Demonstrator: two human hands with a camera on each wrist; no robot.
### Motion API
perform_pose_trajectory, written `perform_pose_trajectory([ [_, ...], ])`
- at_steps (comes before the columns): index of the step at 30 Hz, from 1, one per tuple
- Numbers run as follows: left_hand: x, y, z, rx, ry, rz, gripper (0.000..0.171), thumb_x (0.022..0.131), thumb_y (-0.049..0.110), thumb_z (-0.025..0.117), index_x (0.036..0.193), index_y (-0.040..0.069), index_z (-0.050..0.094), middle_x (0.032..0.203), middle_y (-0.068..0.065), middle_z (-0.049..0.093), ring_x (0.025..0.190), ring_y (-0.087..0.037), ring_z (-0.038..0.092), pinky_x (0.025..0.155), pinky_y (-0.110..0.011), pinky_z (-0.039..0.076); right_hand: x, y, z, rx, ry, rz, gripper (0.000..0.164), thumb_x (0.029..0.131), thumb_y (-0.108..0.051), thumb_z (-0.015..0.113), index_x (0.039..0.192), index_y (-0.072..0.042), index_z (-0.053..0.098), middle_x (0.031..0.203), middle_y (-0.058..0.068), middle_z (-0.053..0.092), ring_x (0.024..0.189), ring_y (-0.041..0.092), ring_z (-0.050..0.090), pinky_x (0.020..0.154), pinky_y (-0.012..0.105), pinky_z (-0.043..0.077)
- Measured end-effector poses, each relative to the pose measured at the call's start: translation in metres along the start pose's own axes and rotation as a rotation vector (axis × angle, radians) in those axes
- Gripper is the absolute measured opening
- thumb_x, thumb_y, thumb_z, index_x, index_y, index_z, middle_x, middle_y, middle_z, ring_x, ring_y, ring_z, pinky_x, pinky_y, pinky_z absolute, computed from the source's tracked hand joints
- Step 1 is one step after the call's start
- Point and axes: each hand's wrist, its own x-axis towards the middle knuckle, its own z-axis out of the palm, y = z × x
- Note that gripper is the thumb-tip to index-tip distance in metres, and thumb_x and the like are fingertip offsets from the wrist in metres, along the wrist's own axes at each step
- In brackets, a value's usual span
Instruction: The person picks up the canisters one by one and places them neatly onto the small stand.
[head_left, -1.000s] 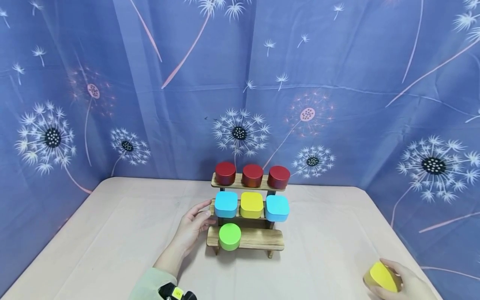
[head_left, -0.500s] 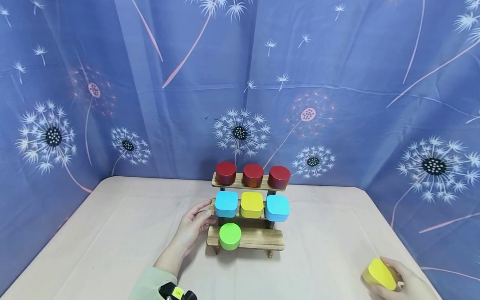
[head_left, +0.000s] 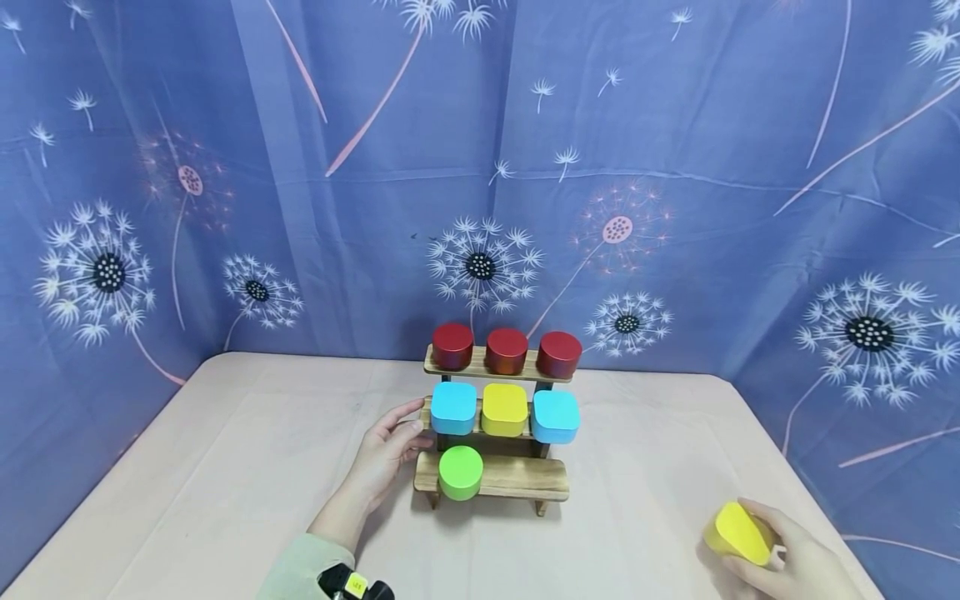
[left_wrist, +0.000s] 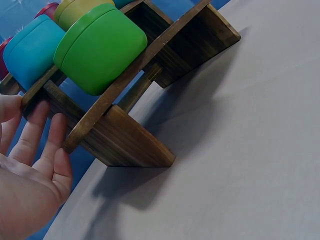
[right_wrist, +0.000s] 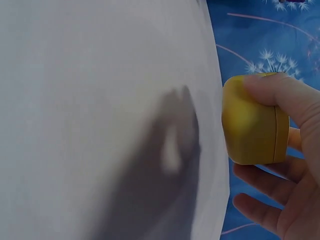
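Observation:
A three-tier wooden display stand [head_left: 525, 479] stands mid-table. My left hand [head_left: 382, 454] holds the left end of its middle shelf between thumb and fingers; the left wrist view shows the same hand [left_wrist: 35, 165] beside the shelf edges. In my right hand [head_left: 798, 558], at the right of the table, a yellow rounded-square tin [head_left: 737, 533] is pinched between thumb and fingers. Its lid seam shows on the tin [right_wrist: 252, 125] in the right wrist view, and it appears raised above the tabletop. A round green tin [head_left: 461, 472] sits at the left of the lowest shelf.
On the middle shelf are a blue tin [head_left: 453, 408], another yellow tin [head_left: 504, 410] and a second blue tin [head_left: 555, 416]. Three red round tins [head_left: 506, 350] line the top shelf. Behind the pale-covered table [head_left: 225, 483] hangs a blue dandelion-print cloth [head_left: 375, 250].
My right hand has moved slightly left and away from me with the yellow tin. My left hand keeps its place at the stand.

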Motion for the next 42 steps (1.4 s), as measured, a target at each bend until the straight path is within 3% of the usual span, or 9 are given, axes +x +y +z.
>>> perform_pose_trajectory([
  [5, 0.000, 0.000, 0.000, 0.004, 0.003, 0.000, 0.043, 0.094, 0.011, 0.054, 0.137, 0.008, 0.046, 0.084, 0.008, 0.068, 0.076, -0.008, 0.066, 0.073, -0.021, 0.048, 0.002, -0.005, 0.005, 0.018, 0.118, -0.106, 0.070, 0.069, -0.029, 0.083, 0.125, 0.000, 0.054, 0.112, 0.013, 0.063, 0.084, -0.016, 0.041, 0.063, 0.010, 0.038],
  [10, 0.000, 0.000, 0.000, 0.007, 0.003, 0.004, 0.043, 0.094, 0.011, 0.054, 0.137, 0.007, 0.046, 0.084, 0.008, 0.067, 0.076, -0.008, 0.065, 0.072, -0.021, 0.048, 0.003, -0.011, 0.011, 0.054, 0.208, -0.216, 0.067, 0.064, -0.023, 0.086, 0.122, -0.004, 0.057, 0.111, -0.013, 0.057, 0.091, -0.021, 0.039, 0.068, 0.001, 0.032],
  [12, 0.000, 0.001, 0.000, 0.009, 0.003, 0.005, 0.043, 0.094, 0.011, 0.054, 0.137, 0.008, 0.046, 0.085, 0.008, 0.067, 0.076, -0.008, 0.065, 0.072, -0.021, 0.048, 0.005, -0.016, 0.013, 0.064, 0.223, -0.235, 0.068, 0.064, -0.022, 0.086, 0.122, -0.003, 0.056, 0.111, -0.012, 0.058, 0.091, -0.019, 0.040, 0.067, 0.005, 0.036],
  [18, 0.000, 0.002, 0.000, 0.008, 0.004, 0.003, 0.043, 0.094, 0.011, 0.054, 0.137, 0.008, 0.047, 0.085, 0.008, 0.067, 0.077, -0.008, 0.065, 0.073, -0.022, 0.048, 0.011, -0.031, 0.015, 0.008, 0.211, -0.200, 0.072, 0.062, -0.030, 0.087, 0.122, -0.004, 0.056, 0.113, 0.012, 0.065, 0.086, -0.013, 0.046, 0.064, 0.022, 0.049],
  [28, 0.001, 0.001, 0.001, 0.015, 0.011, -0.001, 0.042, 0.094, 0.010, 0.054, 0.136, 0.008, 0.047, 0.084, 0.007, 0.066, 0.077, -0.009, 0.065, 0.073, -0.023, 0.048, 0.016, -0.047, 0.023, 0.026, 0.276, -0.266, 0.074, 0.059, -0.028, 0.089, 0.121, -0.005, 0.057, 0.110, 0.011, 0.065, 0.087, -0.009, 0.050, 0.067, 0.024, 0.051],
  [42, 0.000, 0.001, 0.000, 0.022, 0.021, -0.002, 0.042, 0.094, 0.010, 0.053, 0.136, 0.008, 0.048, 0.084, 0.006, 0.066, 0.077, -0.009, 0.065, 0.074, -0.025, 0.049, 0.019, -0.072, 0.030, 0.086, 0.266, -0.297, 0.071, 0.063, -0.030, 0.087, 0.123, -0.008, 0.057, 0.112, 0.007, 0.066, 0.088, -0.005, 0.054, 0.069, 0.027, 0.053],
])
